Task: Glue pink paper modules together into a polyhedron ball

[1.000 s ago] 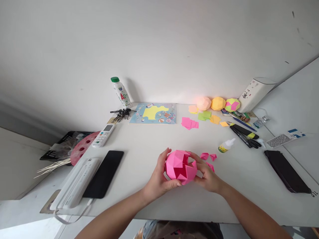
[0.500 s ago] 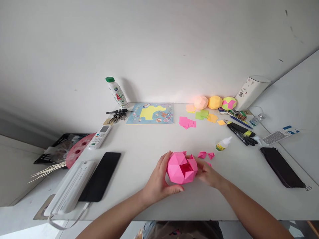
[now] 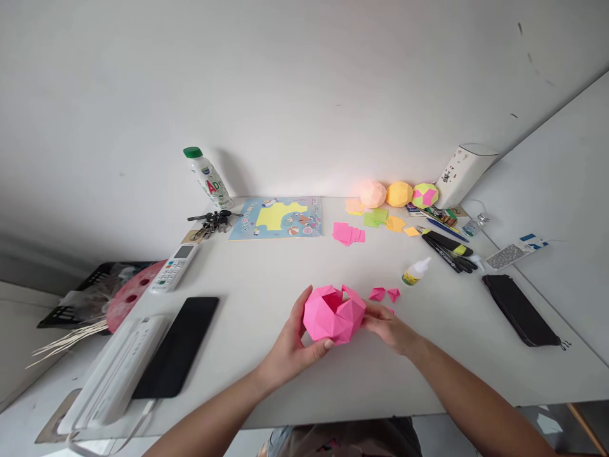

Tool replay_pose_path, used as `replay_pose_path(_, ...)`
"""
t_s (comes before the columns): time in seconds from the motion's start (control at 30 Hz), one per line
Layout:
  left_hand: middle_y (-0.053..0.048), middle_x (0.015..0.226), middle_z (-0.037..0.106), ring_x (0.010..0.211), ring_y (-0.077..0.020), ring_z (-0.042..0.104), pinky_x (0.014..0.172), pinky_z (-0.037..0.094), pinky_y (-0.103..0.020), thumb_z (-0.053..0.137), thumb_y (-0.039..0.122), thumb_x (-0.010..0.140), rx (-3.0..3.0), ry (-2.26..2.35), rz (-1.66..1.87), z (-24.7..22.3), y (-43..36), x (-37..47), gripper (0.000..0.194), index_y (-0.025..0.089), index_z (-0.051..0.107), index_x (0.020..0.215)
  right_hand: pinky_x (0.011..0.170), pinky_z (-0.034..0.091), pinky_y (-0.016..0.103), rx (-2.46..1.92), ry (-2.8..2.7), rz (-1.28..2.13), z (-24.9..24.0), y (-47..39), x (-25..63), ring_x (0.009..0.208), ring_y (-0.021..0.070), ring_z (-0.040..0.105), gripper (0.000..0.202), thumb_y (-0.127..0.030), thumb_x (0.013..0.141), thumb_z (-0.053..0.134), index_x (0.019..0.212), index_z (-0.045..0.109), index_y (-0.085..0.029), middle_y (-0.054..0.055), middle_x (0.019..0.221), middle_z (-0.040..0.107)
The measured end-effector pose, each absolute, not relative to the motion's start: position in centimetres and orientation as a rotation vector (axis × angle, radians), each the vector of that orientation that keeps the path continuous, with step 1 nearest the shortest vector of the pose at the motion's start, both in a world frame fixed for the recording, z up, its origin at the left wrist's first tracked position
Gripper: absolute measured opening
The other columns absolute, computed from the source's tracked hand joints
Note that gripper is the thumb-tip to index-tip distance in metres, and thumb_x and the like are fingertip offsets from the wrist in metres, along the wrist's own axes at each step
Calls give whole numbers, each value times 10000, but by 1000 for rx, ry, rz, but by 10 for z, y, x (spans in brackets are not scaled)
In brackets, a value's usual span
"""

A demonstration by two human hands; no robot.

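A pink faceted paper ball (image 3: 328,317) is held above the near part of the white table, with a gap in its upper side. My left hand (image 3: 299,336) wraps around its left side, thumb along the lower front. At the right side, the fingers of my right hand (image 3: 387,325) close on the ball's edge; their tips are partly hidden behind it. Just beyond my right hand lie small folded pink paper pieces (image 3: 377,294). A small glue bottle (image 3: 416,271) with a white nozzle lies beyond them.
Three finished paper balls (image 3: 399,194) sit by the wall, near paper stacks (image 3: 349,233). Pens and a cutter (image 3: 446,242) lie to the right, with a black pouch (image 3: 519,311). On the left are a phone (image 3: 177,346), power strip (image 3: 114,371), remote (image 3: 174,268) and bottle (image 3: 208,178).
Both hands have turned the pink ball, so its gap has moved from the right front to the top. The whole view has shifted slightly.
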State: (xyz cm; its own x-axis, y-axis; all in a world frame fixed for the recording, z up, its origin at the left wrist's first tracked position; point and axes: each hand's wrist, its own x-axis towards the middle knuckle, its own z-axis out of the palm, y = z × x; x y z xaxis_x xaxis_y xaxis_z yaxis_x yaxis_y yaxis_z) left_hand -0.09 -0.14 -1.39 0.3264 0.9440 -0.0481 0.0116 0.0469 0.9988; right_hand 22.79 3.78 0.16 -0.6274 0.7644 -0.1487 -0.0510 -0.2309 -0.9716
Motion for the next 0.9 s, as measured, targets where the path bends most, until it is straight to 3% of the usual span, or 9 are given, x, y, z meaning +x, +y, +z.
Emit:
replay_pose_path(0.17,-189,1529,319,1345,-342,422,1088,403,-464,714,513,792,1172,920,965,-12,2,-1,989,239,99,1516,967,456,372,-798,-1474,1915,3,37,228,1089,211,585,222,-294,906,535,1039,700,-228,53,1219,625)
replay_pose_path(0.37,-195,1548,291,1370,-341,398,1101,392,-469,716,537,781,1166,902,974,-8,2,0,1015,241,87,1521,985,449,434,-712,-1471,1936,0,38,231,1118,252,581,359,-405,888,522,1167,657,-223,82,1220,631)
replay_pose_path(0.57,-179,1551,292,1376,-349,391,1076,418,-501,709,531,790,1222,900,1013,-13,2,-2,979,283,107,1522,1013,436,446,-784,-1485,1900,3,37,229,1183,251,557,419,-527,947,455,1209,629,-250,91,1245,606)
replay_pose_path(0.9,-161,1516,345,1301,-316,476,1053,445,-479,695,454,832,1241,939,1057,-11,6,-7,871,284,171,1507,965,475,402,-903,-1562,1851,3,35,229,1150,217,556,402,-504,942,518,1252,553,-250,91,1303,536)
